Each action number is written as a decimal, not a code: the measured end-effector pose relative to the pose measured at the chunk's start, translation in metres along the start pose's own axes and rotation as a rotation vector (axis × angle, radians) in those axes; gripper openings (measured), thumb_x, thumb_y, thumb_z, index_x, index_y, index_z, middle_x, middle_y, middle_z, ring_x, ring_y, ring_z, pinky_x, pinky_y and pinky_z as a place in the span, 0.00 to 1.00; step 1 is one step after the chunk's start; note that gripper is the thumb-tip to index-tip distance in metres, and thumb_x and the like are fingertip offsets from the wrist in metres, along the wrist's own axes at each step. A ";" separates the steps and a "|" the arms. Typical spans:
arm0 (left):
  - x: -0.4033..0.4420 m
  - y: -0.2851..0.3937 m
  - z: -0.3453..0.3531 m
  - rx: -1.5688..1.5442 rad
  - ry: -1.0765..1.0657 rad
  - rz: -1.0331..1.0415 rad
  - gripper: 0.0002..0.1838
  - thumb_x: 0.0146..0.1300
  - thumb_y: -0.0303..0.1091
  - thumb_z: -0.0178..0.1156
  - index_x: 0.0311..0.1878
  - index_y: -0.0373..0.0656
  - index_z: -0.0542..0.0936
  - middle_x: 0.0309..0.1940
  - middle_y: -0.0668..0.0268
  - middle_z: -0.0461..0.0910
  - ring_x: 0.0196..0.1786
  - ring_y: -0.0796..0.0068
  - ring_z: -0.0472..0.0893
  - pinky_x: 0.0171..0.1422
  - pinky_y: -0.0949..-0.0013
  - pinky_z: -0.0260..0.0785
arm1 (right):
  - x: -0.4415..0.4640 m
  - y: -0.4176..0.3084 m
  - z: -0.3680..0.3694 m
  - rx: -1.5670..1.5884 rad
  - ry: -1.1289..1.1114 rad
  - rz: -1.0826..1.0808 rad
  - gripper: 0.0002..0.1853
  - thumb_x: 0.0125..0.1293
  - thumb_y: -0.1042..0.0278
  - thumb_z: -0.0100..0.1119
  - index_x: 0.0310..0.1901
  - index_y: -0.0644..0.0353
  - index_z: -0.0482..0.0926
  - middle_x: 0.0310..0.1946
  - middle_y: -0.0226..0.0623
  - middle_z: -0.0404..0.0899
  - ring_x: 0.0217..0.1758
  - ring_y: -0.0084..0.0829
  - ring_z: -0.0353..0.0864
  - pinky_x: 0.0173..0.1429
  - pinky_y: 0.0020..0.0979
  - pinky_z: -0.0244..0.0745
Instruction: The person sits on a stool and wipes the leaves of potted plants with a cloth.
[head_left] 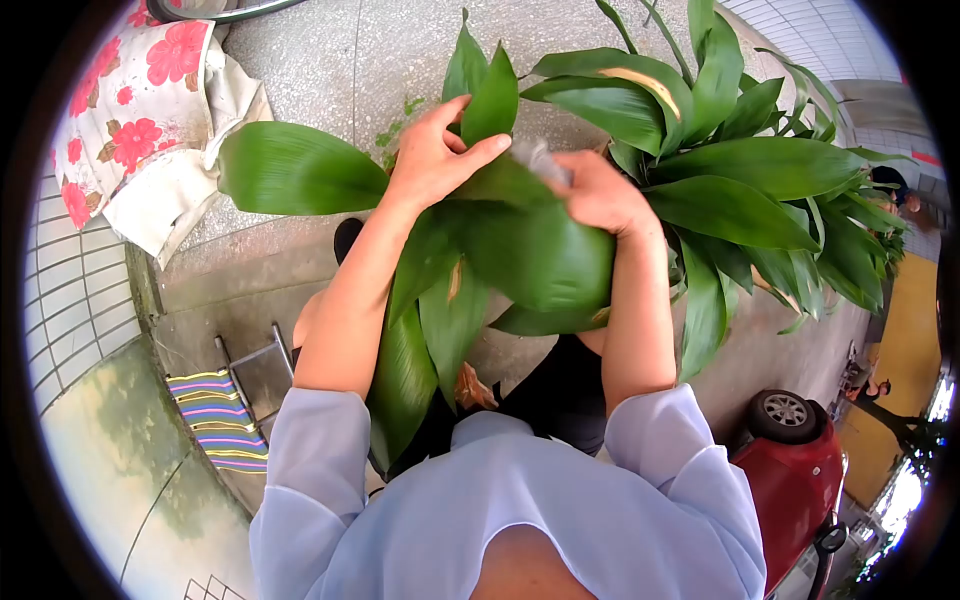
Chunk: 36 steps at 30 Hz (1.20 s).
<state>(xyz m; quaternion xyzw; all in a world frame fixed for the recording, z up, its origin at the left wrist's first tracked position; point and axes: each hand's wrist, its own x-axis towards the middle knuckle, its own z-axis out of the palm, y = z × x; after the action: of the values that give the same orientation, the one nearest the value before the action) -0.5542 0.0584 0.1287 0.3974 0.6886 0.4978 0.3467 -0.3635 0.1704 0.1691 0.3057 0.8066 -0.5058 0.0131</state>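
Observation:
A broad-leaved green plant spreads in front of my body, one large leaf (pixel 545 250) smeared by motion between my arms. My left hand (pixel 435 160) is at the upper middle, its thumb and index finger around a smaller upright leaf (pixel 492 98); its other fingers are hidden. My right hand (pixel 605 197) is closed on a whitish, crumpled wad (pixel 538 158), too blurred to name, at the upper edge of the large leaf. Another wide leaf (pixel 300 168) sticks out to the left of my left hand. Several leaves hang below, over my lap.
More long-leaved plant growth (pixel 760 190) stands close on the right. A flower-patterned cloth (pixel 135 110) lies at the upper left. Below it is a folding seat with striped webbing (pixel 215 415). A red vehicle (pixel 790 490) stands at the lower right. Tiled wall (pixel 75 290) borders the left.

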 end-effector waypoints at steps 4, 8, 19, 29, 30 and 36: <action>0.008 -0.012 0.000 0.218 -0.064 -0.077 0.24 0.59 0.47 0.65 0.47 0.34 0.80 0.30 0.60 0.82 0.26 0.73 0.77 0.33 0.68 0.69 | -0.004 -0.018 0.043 0.006 -0.387 -0.201 0.11 0.54 0.66 0.59 0.37 0.63 0.80 0.30 0.52 0.80 0.36 0.48 0.81 0.43 0.39 0.73; 0.012 -0.032 0.004 -0.022 0.032 -0.145 0.18 0.65 0.43 0.59 0.38 0.33 0.81 0.22 0.67 0.78 0.26 0.80 0.73 0.32 0.69 0.66 | -0.002 0.002 0.050 0.298 -0.112 -0.015 0.13 0.56 0.64 0.59 0.38 0.64 0.80 0.32 0.55 0.80 0.39 0.53 0.80 0.47 0.41 0.74; -0.011 -0.011 0.022 -0.084 -0.091 -0.130 0.15 0.69 0.39 0.55 0.43 0.33 0.79 0.27 0.71 0.78 0.32 0.82 0.72 0.39 0.73 0.66 | 0.084 0.122 0.136 1.326 0.012 0.183 0.12 0.64 0.64 0.54 0.46 0.59 0.78 0.43 0.40 0.80 0.46 0.34 0.80 0.47 0.37 0.75; -0.027 -0.008 0.032 0.261 -0.137 0.317 0.17 0.57 0.22 0.56 0.50 0.40 0.80 0.52 0.53 0.79 0.54 0.53 0.78 0.60 0.61 0.70 | 0.054 0.045 0.075 1.720 -0.014 0.204 0.20 0.69 0.52 0.42 0.49 0.58 0.74 0.40 0.38 0.78 0.40 0.33 0.78 0.46 0.35 0.75; -0.030 -0.010 0.032 0.278 -0.157 0.347 0.17 0.57 0.21 0.56 0.51 0.40 0.80 0.54 0.55 0.78 0.56 0.56 0.78 0.61 0.62 0.70 | 0.046 0.040 0.067 1.816 -0.134 0.139 0.20 0.68 0.53 0.44 0.50 0.60 0.74 0.41 0.40 0.79 0.41 0.35 0.79 0.47 0.37 0.77; -0.045 0.004 0.034 0.282 -0.338 0.460 0.10 0.56 0.21 0.59 0.41 0.41 0.84 0.44 0.60 0.83 0.54 0.63 0.80 0.64 0.55 0.65 | 0.053 0.038 0.056 1.573 -0.097 0.390 0.17 0.61 0.72 0.46 0.51 0.63 0.74 0.42 0.44 0.80 0.41 0.38 0.80 0.47 0.40 0.79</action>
<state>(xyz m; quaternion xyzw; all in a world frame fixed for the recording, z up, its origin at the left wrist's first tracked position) -0.5040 0.0331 0.1277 0.6638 0.5756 0.3898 0.2760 -0.4037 0.1614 0.0930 0.3382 0.1456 -0.9261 -0.0827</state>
